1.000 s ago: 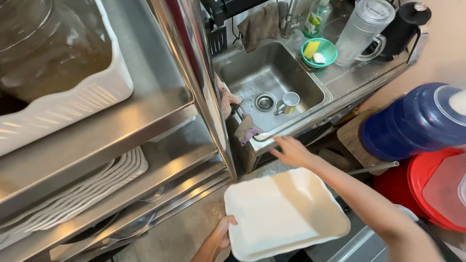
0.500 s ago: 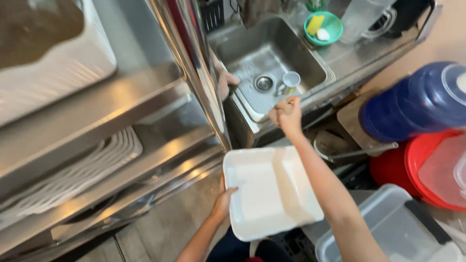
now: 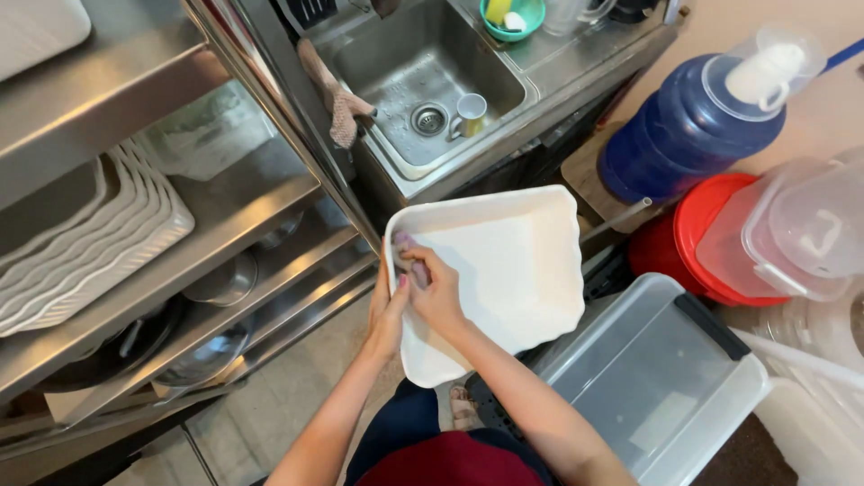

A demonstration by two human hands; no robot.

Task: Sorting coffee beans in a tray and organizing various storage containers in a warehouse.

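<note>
Shelving (image 3: 162, 225) of steel filled the left side, one shelf stacked with ribbed white dishes (image 3: 85, 243), and lower shelves held metal pans. A steel sink (image 3: 423, 81) lay just beyond the held tray, with a mug (image 3: 470, 112) beside its drain and a cloth (image 3: 337, 99) hung over its near-left corner. On the counter behind stood a green bowl (image 3: 513, 13).

To the right, a large blue water bottle (image 3: 693, 130) lay tilted, near a red bucket (image 3: 693, 243) topped by a clear plastic jug (image 3: 801, 225). A clear storage bin (image 3: 666, 387) sat just beside the tray's lower right edge, so little open floor remained; the only bare strip ran along the shelf's foot at lower left.

The white square tray (image 3: 513, 270), with its wavy rim, was held in the air between shelf and bin, above the person's lap. The left hand (image 3: 387, 310) gripped its left rim, fingers curled around the edge. The right hand (image 3: 432, 283) rested inside near the same corner, fingers bent and closed on a small pinkish object (image 3: 402, 245), too small to identify, pressed against the tray's surface.
</note>
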